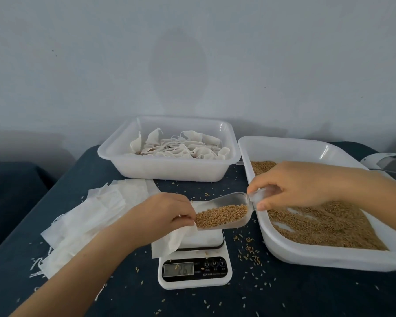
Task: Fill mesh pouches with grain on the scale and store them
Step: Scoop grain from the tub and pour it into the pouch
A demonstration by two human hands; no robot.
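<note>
Right grip (pixel 290 186) holding scoop (pixel 224 212), scale (pixel 194 269) reading 261

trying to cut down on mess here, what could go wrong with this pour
1. The clear plastic scoop is heaped with brown grain; if the white mesh pouch mouth, pinched by the left hand, sags, grain may join the spill on the dark tablecloth.
2. A kernel lying on the white digital scale display could obscure the reading.

We see a dark blue tabletop (pixel 284 294) strewn with loose grains (pixel 249 250). On it rest a white scale (pixel 194 271), a stack of empty pouches (pixel 96 216), a tray of filled pouches (pixel 169 170) and a grain tray (pixel 329 257).
</note>
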